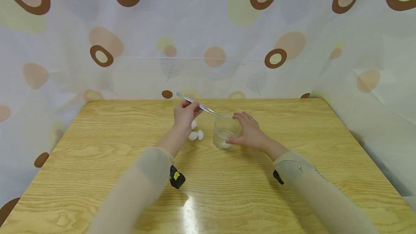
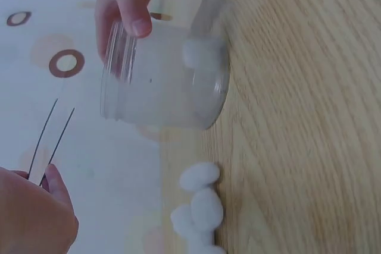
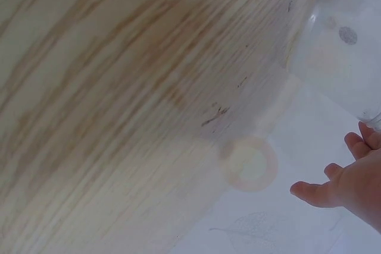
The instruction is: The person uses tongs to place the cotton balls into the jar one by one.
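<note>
My left hand (image 1: 183,118) pinches long metal tweezers (image 1: 208,110), which slant down to the right with their tips at the rim of a clear jar (image 1: 216,135). In the left wrist view the two tweezer prongs (image 2: 43,138) stand apart with nothing between them. My right hand (image 1: 249,133) grips the jar from its right side, thumb low at the front and fingers at the rim. Inside the upright jar, one white cotton ball (image 2: 199,55) lies at the bottom. Several more cotton balls (image 1: 193,136) sit in a cluster left of the jar, beneath my left hand.
A wood-grain table (image 1: 208,190) bears everything. Behind it and along the sides hangs a white curtain (image 1: 195,21) with brown, peach and yellow ovals. Dark wrist devices (image 1: 177,178) are strapped beneath both sleeves.
</note>
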The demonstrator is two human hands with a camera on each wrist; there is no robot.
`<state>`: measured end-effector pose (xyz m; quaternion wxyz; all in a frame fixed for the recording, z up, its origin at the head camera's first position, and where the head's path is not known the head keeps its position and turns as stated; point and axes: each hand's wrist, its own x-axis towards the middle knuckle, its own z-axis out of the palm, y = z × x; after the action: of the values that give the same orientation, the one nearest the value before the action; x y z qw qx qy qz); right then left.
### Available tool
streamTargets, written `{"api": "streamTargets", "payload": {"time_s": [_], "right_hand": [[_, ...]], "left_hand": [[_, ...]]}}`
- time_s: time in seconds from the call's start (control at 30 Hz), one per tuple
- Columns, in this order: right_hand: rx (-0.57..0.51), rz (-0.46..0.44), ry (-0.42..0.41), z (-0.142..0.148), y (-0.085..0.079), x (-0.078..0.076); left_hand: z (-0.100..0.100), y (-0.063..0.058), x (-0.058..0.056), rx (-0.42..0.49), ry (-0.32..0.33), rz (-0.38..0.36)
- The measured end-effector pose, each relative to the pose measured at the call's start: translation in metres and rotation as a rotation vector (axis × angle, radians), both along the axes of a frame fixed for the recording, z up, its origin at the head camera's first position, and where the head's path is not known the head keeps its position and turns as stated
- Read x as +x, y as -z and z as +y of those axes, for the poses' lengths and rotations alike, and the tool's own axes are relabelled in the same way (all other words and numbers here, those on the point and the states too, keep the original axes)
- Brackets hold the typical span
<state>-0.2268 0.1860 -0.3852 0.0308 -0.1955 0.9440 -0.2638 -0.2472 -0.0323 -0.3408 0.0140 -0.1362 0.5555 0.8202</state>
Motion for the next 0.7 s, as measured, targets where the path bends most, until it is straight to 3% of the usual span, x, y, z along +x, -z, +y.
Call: {"api": "streamTargets", "payload": {"time_s": [0.23,0.47,0.7], "right_hand": [[-0.010,-0.017,-0.005,-0.001,-0.003,0.002],[-0.008,-0.019,-0.007,-0.001,-0.003,0.001],[-0.013,-0.015,-0.006,0.001,0.000,-0.001]], "left_hand": [[-0.032,-0.002,-0.007,-0.101,-0.062,0.062],[-0.050,0.010,-0.012,-0.183,-0.093,0.065],[-0.055,0.024,-0.018,-0.204,-0.129,0.079]]}}
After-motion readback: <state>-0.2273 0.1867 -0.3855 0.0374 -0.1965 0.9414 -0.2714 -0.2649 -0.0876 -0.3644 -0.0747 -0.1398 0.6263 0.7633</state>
